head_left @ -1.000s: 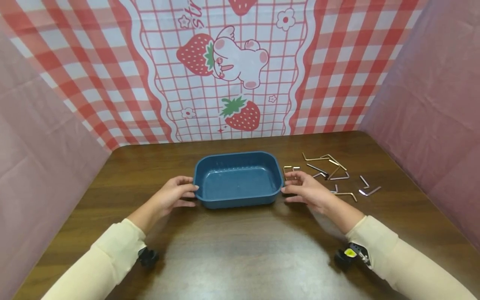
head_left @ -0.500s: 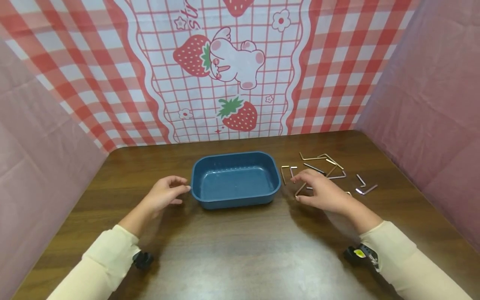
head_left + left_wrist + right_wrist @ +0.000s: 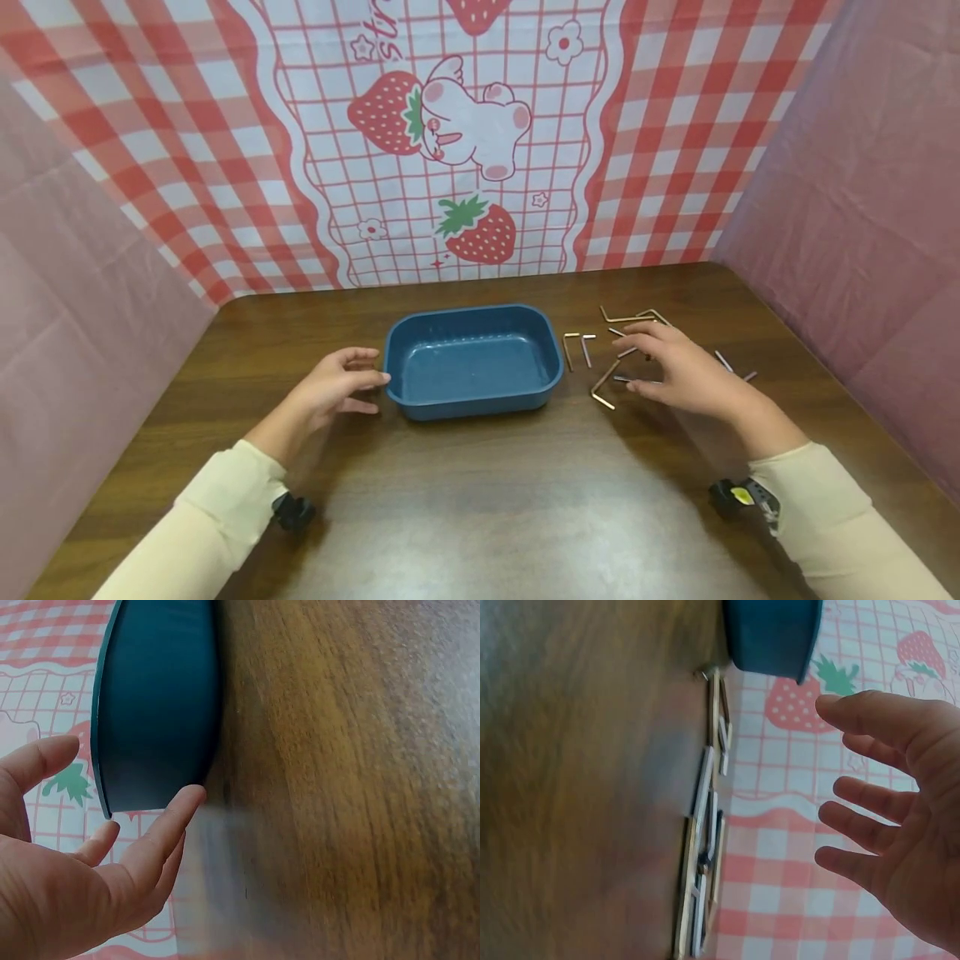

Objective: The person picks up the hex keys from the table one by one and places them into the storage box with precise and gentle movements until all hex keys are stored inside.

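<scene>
A blue rectangular plastic bin [image 3: 474, 408] stands on the wooden table. My left hand [image 3: 330, 390] is at the bin's left end, fingers spread and loosely bent; the left wrist view shows the fingertips beside the bin's wall [image 3: 157, 697], and contact is hard to tell. Several L-shaped hex keys, gold and silver, lie scattered right of the bin, among them a gold hex key [image 3: 604, 377]. Over them hovers my right hand [image 3: 678, 375], fingers parted and holding nothing. It hides part of the pile. In the right wrist view a silver hex key [image 3: 703, 780] lies below that hand.
Two short hex keys, one gold [image 3: 567, 354] and one silver [image 3: 587, 352], lie close to the bin's right wall. A strawberry-print cloth [image 3: 480, 150] hangs behind the table [image 3: 480, 500], and pink cloths [image 3: 832, 200] hang at both sides.
My right hand has left the bin's right end and moved right over the hex keys. The left hand drew slightly away from the bin, then came back nearer. The bin stays put.
</scene>
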Tool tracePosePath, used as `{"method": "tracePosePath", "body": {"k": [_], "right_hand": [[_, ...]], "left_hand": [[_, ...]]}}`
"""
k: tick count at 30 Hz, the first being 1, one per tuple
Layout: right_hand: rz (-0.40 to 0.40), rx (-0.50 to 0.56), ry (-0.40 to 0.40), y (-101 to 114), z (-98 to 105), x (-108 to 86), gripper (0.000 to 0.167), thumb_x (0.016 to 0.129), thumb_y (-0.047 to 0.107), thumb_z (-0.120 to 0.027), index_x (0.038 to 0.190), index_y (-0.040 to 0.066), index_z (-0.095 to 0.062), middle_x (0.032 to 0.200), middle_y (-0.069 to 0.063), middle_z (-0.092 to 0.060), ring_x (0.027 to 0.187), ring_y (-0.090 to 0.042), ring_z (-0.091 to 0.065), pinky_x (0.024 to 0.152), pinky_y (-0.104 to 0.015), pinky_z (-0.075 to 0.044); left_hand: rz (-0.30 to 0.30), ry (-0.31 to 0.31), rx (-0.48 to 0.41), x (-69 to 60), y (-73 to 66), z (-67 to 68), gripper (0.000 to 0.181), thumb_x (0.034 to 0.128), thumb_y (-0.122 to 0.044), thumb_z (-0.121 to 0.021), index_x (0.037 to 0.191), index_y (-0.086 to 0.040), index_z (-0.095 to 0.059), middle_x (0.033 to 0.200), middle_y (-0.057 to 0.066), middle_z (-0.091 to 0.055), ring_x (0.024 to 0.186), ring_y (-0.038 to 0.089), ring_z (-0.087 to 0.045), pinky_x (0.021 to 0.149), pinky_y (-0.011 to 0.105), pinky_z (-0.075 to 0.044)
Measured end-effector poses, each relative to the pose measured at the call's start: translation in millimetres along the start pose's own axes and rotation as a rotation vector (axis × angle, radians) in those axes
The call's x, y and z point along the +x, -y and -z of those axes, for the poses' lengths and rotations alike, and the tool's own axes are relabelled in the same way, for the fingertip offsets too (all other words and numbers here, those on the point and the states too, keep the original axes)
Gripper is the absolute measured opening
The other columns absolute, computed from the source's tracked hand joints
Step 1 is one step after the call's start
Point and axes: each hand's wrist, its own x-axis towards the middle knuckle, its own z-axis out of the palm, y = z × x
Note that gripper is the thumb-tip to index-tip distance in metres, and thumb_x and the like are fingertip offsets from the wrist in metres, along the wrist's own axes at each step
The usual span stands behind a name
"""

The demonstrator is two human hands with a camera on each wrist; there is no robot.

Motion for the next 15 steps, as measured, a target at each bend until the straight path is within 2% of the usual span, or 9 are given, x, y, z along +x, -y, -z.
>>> {"method": "tracePosePath", "body": {"k": [7, 11, 15], "right_hand": [[0.02, -0.027, -0.036, -5, 10, -2.3, 0.056, 0.065, 0.003, -0.085, 0.116, 0.005, -0.063, 0.12, -0.018, -0.056, 0.11, -0.037, -0.052, 0.085, -0.05, -0.044], [0.003, -0.026, -0.051, -6, 13, -4.4, 0.059, 0.064, 0.005, -0.086, 0.117, 0.004, -0.063, 0.121, -0.021, -0.054, 0.116, -0.044, -0.048, 0.087, -0.055, -0.043], [-0.013, -0.023, -0.046, -7, 14, -6.0, 0.061, 0.064, 0.005, -0.087, 0.12, 0.004, -0.062, 0.124, -0.021, -0.053, 0.121, -0.045, -0.044, 0.089, -0.055, -0.042]], "left_hand": [[0.02, 0.018, -0.036, 1.8, -0.8, 0.0, 0.073, 0.0894, -0.004, -0.061, 0.151, 0.001, -0.022, 0.145, 0.027, -0.031, 0.112, 0.034, -0.047, 0.084, 0.05, -0.056], [0.041, 0.038, -0.058, 3.3, -1.5, -1.0, 0.074, 0.0894, -0.006, -0.061, 0.152, -0.002, -0.021, 0.135, 0.027, -0.041, 0.104, 0.029, -0.051, 0.083, 0.053, -0.056], [0.066, 0.073, -0.107, 5.0, -1.3, -1.1, 0.076, 0.0897, -0.006, -0.059, 0.154, -0.004, -0.018, 0.13, 0.027, -0.044, 0.115, 0.037, -0.047, 0.084, 0.057, -0.054]]}}
